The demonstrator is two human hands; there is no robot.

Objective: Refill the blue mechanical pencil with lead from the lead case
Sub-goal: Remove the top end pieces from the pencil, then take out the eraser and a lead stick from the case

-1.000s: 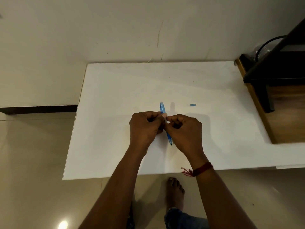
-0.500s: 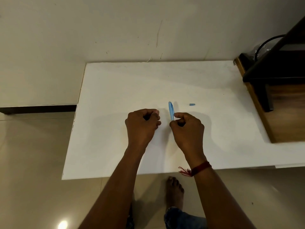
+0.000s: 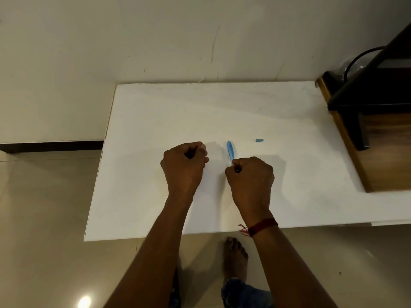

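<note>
A bare foot (image 3: 235,256) stands on the floor under the near edge of the white table (image 3: 155,121), and a red thread bracelet (image 3: 260,227) circles the right wrist. Above the table, the right hand (image 3: 250,177) is clenched around the lower end of the blue mechanical pencil (image 3: 230,151), hiding its tip. The left hand (image 3: 184,164) is curled closed; whether it holds the lead case cannot be seen. The hands, together a second ago, are now apart, with a small blue cap (image 3: 259,140) lying farther right.

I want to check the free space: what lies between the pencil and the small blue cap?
Only bare white table separates pencil from cap, head view.
</note>
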